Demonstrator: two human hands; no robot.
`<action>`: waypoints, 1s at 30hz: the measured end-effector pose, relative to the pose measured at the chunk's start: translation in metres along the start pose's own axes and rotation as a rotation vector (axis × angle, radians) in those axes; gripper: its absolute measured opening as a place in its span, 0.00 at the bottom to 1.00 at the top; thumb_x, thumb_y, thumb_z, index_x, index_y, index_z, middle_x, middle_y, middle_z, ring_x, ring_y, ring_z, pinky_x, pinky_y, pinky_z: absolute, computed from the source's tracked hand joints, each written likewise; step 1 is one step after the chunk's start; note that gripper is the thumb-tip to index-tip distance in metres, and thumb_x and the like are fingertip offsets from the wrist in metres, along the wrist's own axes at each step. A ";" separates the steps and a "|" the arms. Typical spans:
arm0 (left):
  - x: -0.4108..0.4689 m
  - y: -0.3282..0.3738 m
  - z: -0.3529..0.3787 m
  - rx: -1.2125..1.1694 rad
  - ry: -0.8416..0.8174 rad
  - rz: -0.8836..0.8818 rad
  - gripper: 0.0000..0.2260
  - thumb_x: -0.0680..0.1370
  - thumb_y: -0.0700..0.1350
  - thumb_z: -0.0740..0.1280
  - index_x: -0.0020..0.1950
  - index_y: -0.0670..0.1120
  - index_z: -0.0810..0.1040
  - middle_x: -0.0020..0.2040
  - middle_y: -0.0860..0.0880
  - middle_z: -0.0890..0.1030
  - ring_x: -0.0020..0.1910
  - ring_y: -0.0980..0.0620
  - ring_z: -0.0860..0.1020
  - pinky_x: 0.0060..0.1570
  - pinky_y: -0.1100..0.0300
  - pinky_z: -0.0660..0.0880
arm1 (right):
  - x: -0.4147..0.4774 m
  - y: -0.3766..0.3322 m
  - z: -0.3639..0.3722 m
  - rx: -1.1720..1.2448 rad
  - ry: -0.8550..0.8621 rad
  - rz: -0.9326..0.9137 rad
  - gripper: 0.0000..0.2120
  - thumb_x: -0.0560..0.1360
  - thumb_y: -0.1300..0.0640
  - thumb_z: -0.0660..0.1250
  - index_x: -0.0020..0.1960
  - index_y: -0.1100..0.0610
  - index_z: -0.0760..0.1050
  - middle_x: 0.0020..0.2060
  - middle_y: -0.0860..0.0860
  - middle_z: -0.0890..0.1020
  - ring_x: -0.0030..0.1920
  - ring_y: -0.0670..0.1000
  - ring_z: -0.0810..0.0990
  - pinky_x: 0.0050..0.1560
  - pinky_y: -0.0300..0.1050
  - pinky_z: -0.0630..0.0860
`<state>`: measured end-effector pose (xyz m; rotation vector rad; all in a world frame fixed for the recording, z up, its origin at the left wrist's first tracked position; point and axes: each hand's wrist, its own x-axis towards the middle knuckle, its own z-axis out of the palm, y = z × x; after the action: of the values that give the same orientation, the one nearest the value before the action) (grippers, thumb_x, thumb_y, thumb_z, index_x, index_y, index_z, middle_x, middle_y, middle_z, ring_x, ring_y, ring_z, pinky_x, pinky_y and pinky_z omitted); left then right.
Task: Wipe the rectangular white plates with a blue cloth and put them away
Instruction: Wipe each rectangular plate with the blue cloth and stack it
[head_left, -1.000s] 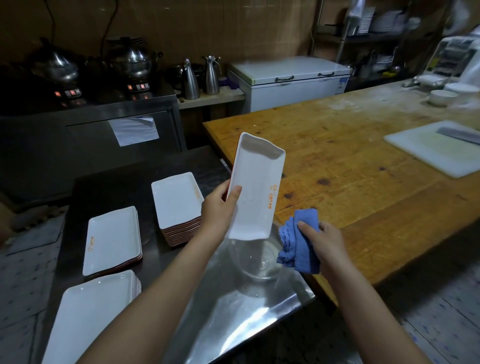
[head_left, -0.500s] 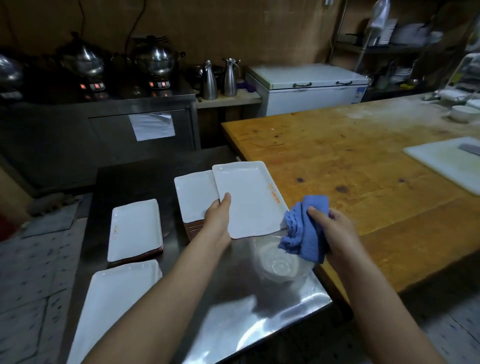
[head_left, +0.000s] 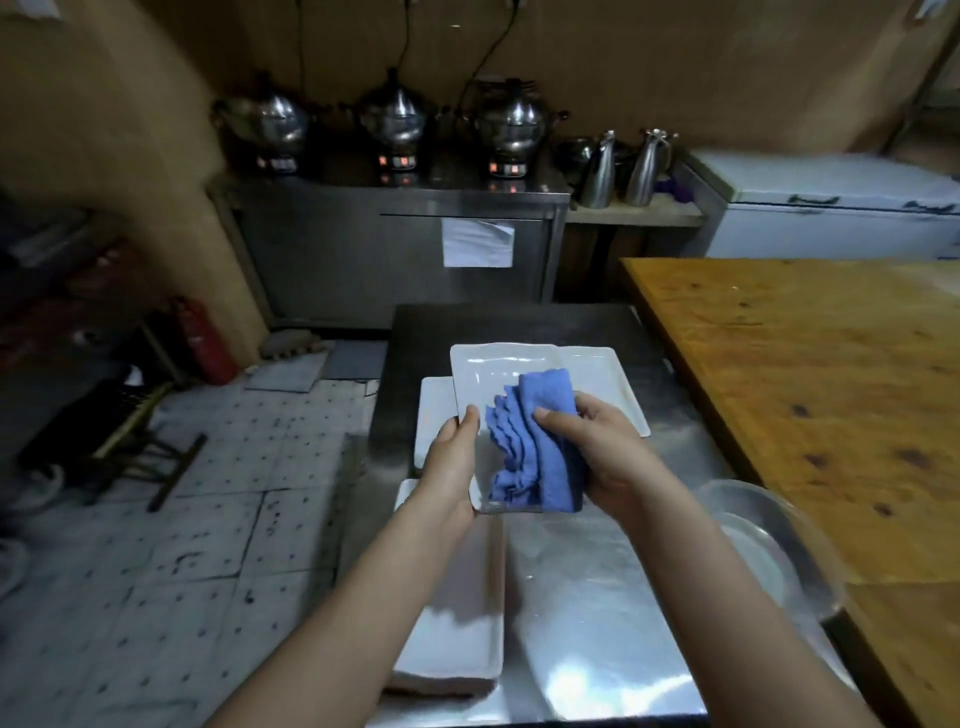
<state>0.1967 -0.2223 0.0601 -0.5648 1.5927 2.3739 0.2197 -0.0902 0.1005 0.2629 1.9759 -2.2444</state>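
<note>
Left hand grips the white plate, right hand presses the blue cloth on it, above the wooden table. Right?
No: head view shows left hand, white plate, right hand and blue cloth above the steel table; the wooden table lies alongside.

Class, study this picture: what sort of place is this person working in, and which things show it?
Probably a restaurant or canteen kitchen: three steel pots on burners along a steel counter, stacks of identical white plates, and a chest freezer near a wooden table.
</note>
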 end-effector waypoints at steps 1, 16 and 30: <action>-0.004 0.005 -0.012 -0.043 0.003 0.001 0.16 0.82 0.49 0.57 0.64 0.42 0.73 0.49 0.44 0.80 0.42 0.49 0.80 0.37 0.60 0.76 | 0.002 0.003 0.016 -0.037 -0.024 0.017 0.02 0.74 0.64 0.67 0.45 0.59 0.77 0.40 0.56 0.84 0.40 0.53 0.83 0.45 0.48 0.80; -0.039 0.041 -0.101 0.022 0.095 0.080 0.12 0.81 0.52 0.56 0.57 0.49 0.74 0.48 0.46 0.81 0.44 0.47 0.81 0.42 0.54 0.78 | -0.010 0.041 0.124 -1.308 -0.137 -0.518 0.26 0.82 0.50 0.52 0.77 0.59 0.51 0.77 0.53 0.50 0.76 0.52 0.46 0.73 0.41 0.42; -0.044 0.040 -0.104 0.221 0.020 0.219 0.17 0.82 0.48 0.56 0.71 0.52 0.67 0.61 0.50 0.78 0.51 0.55 0.79 0.37 0.69 0.76 | 0.053 0.014 0.133 -1.642 0.003 -0.581 0.25 0.83 0.49 0.44 0.78 0.52 0.43 0.77 0.47 0.45 0.76 0.49 0.40 0.73 0.53 0.38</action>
<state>0.2398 -0.3326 0.0778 -0.3884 1.9850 2.2997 0.1663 -0.2234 0.0920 -0.5337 3.2636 -0.0821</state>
